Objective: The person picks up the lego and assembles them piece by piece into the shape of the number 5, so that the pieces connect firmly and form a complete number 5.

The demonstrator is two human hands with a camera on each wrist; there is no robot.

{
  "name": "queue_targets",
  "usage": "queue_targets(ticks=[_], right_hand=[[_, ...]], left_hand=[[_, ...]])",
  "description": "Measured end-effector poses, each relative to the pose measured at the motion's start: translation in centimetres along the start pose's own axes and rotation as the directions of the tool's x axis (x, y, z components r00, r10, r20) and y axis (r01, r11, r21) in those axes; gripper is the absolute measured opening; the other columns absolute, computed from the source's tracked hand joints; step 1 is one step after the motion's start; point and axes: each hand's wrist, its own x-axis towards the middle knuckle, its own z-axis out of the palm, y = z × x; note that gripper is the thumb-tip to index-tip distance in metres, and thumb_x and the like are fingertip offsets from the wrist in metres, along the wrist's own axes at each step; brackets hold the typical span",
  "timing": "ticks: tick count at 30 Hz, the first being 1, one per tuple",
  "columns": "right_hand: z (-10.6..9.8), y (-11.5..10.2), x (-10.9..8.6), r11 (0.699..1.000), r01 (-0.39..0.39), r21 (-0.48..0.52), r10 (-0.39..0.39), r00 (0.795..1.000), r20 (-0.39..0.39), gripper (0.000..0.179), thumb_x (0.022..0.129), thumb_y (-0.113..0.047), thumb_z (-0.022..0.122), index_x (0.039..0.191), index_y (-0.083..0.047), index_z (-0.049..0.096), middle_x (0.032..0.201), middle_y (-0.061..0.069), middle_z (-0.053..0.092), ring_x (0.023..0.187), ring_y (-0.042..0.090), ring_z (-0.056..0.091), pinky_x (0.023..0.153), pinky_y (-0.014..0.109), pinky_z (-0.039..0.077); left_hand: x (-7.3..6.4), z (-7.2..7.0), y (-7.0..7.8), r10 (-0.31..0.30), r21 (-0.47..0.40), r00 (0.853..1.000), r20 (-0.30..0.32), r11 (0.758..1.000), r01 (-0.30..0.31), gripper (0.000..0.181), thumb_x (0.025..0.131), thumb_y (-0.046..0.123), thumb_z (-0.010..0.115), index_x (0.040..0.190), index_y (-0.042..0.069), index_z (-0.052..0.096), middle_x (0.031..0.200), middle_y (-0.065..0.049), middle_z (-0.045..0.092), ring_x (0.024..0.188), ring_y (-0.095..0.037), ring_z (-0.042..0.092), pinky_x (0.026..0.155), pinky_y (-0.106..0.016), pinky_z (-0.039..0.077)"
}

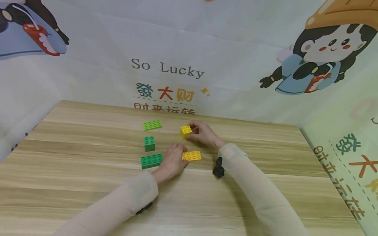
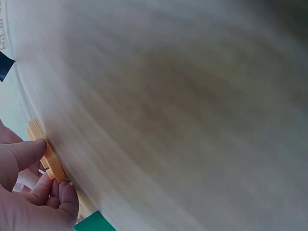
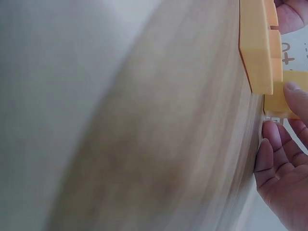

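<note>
In the head view my left hand [image 1: 172,161] pinches the near end of a flat orange-yellow building brick [image 1: 193,156] on the table. Thumb and fingertips close on that same brick [image 2: 54,163] in the left wrist view. Farther back, my right hand [image 1: 203,133] grips a taller yellow building brick [image 1: 185,131], studs up, from its right side. The right wrist view has the thumb over the yellow brick [image 3: 276,103], partly hidden behind the orange-yellow one [image 3: 255,43]. The two bricks are apart.
Left of the hands stand a long green brick [image 1: 151,161], a taller green brick [image 1: 149,144] and a flat light green brick [image 1: 152,125], in a rough column. The wooden table [image 1: 73,147] meets a printed cloth backdrop [image 1: 165,39]. A black device [image 1: 218,167] sits at my right wrist.
</note>
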Motion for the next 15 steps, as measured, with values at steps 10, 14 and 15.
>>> queue_targets(ticks=[10,14,15], right_hand=[[-0.7,0.4,-3.0,0.997,-0.034,0.073,0.039,0.997,-0.072,0.036,0.086,-0.008,0.067,0.117,0.006,0.054,0.111,0.02,0.062,0.096,0.026,0.061,0.078,0.025,0.051],[-0.9,0.4,-4.9,0.986,-0.069,0.15,0.079,0.995,-0.059,0.036,0.089,-0.008,0.064,0.119,0.007,0.054,0.111,0.021,0.063,0.092,0.022,0.062,0.074,0.022,0.051],[-0.9,0.4,-5.4,0.984,-0.073,0.16,0.083,0.995,-0.055,0.035,0.089,-0.008,0.064,0.119,0.007,0.054,0.11,0.02,0.063,0.091,0.02,0.062,0.074,0.022,0.051]], left_hand=[[-0.1,0.1,0.0,0.025,0.0,1.0,-0.002,1.0,-0.025,0.03,0.082,0.01,0.072,0.11,0.003,0.061,0.109,-0.011,0.057,0.1,-0.026,0.052,0.089,-0.039,0.044],[-0.1,0.0,0.0,0.03,-0.002,1.0,0.004,1.0,-0.03,0.031,0.082,0.009,0.072,0.11,0.002,0.061,0.11,-0.012,0.057,0.101,-0.027,0.052,0.091,-0.039,0.044],[-0.1,-0.1,-0.1,0.03,-0.002,1.0,0.003,1.0,-0.03,0.031,0.082,0.009,0.072,0.11,0.002,0.061,0.111,-0.013,0.057,0.102,-0.027,0.052,0.091,-0.039,0.044]])
